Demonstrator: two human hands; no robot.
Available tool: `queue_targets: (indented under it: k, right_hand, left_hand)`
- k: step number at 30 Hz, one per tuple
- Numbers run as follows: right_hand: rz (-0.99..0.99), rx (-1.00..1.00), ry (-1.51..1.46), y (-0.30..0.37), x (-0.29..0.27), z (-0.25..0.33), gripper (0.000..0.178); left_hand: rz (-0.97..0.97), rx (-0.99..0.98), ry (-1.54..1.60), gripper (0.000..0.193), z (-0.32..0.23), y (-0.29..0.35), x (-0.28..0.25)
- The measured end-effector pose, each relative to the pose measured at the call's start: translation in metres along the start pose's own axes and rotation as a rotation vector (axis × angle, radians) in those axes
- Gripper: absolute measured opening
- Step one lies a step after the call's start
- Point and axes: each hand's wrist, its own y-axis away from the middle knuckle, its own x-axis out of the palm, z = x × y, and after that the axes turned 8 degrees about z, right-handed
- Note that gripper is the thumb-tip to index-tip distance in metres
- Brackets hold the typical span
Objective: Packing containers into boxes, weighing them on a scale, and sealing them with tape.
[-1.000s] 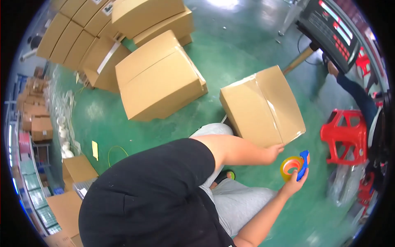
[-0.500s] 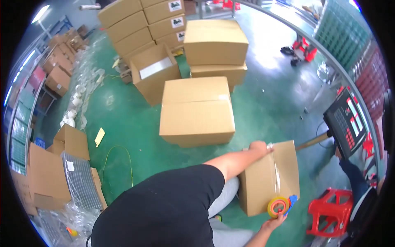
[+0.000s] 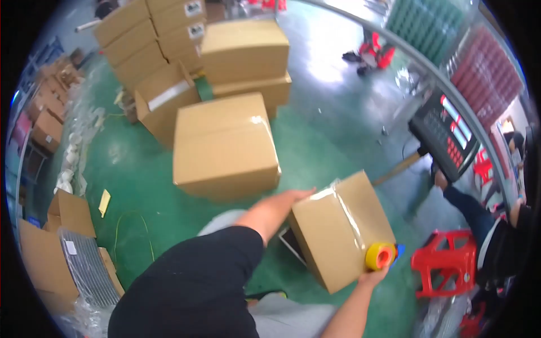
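Observation:
A closed cardboard box (image 3: 329, 228) stands in front of me, turned at an angle, with a shiny strip of clear tape running down its top. My left hand (image 3: 303, 194) grips the box's far left edge, its fingers partly hidden there. By the near right corner, my right hand (image 3: 373, 276) is closed on a tape dispenser (image 3: 381, 257) with a yellow roll, an orange core and a blue end. The dispenser rests against or just over the box. Under the box's left side shows part of a metal-edged platform (image 3: 293, 246).
Another closed carton (image 3: 225, 146) sits on the green floor ahead, with stacked cartons (image 3: 245, 50) and an open carton (image 3: 163, 104) behind it. A scale display (image 3: 448, 135) on a post and a red stool (image 3: 445, 263) stand right, beside another person (image 3: 499, 253). Wrapped panels (image 3: 87, 265) lean left.
The box has turned, its tape strip now slanting, and the platform edge has come into sight. My left hand has shifted along the box's far edge. The whole view has swung right.

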Motion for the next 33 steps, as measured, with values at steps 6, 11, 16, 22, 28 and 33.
queue_targets:
  k: [6,11,16,22,28,33]
  right_hand:
    - [-0.109,0.013,0.019,0.004,-0.046,0.012,0.053]
    - [-0.344,0.081,0.064,0.042,-0.078,0.066,0.056]
    - [-0.229,0.159,0.035,0.092,-0.033,0.068,0.055]
    - [-0.198,0.119,-0.028,0.207,0.018,0.093,0.061]
    - [-0.152,0.278,-0.012,0.254,0.128,0.141,0.062]
    - [0.048,0.365,0.054,0.222,0.207,0.155,0.057]
  left_hand:
    - [0.211,-0.51,0.423,0.065,-0.003,-0.014,0.034]
    - [0.085,-0.472,0.42,0.064,-0.093,0.072,0.146]
    - [-0.096,-0.371,0.351,0.078,-0.095,0.174,0.124]
    - [-0.315,-0.498,0.034,0.074,-0.197,0.316,0.145]
    - [-0.451,-0.489,0.281,0.065,-0.262,0.415,0.141]
    - [-0.647,-0.422,0.561,0.059,-0.315,0.44,0.129]
